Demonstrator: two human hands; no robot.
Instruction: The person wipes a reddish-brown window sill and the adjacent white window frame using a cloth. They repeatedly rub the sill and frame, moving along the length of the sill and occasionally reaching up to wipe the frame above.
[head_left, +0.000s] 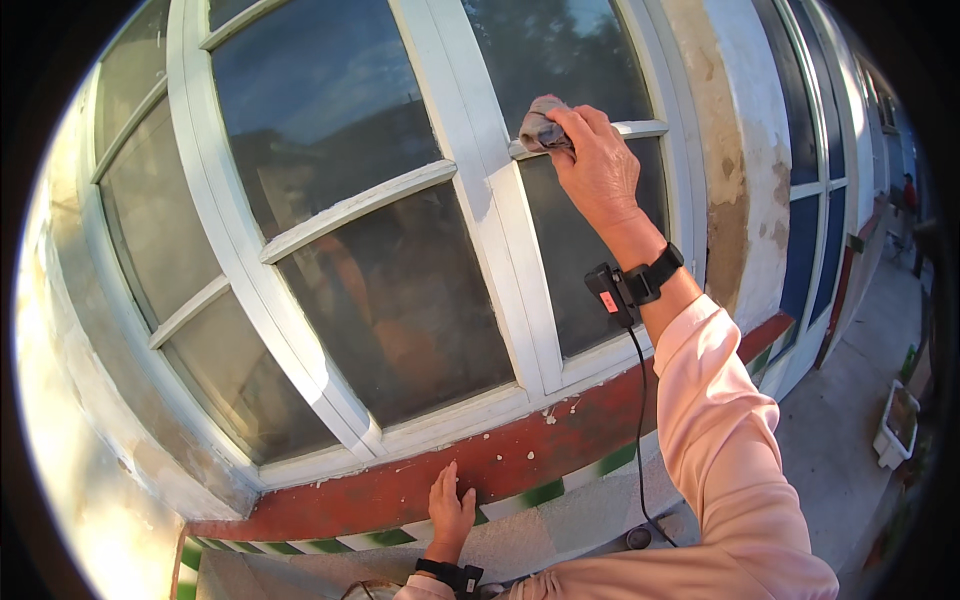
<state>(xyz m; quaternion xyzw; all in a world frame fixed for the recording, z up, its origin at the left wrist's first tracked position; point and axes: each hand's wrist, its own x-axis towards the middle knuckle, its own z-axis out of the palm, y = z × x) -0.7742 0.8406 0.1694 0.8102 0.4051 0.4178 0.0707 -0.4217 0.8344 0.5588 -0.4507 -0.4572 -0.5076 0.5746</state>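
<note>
My right hand (598,165) is raised against a white-framed window (480,180) and pinches a small grey cloth (541,127), pressed on a white crossbar between two panes. A black strap with a small black device and a cable sits on that wrist. The sleeve is pale pink. My left hand (450,510) rests flat, fingers apart, on the red painted sill (560,440) below the window, holding nothing. It also wears a black wrist strap.
The dusty glass panes (400,300) reflect trees and sky. A peeling plaster wall strip (740,180) stands right of the window, then a blue-paned door (815,230). A white planter box (897,425) sits on the concrete pavement at right. A person in red stands far back.
</note>
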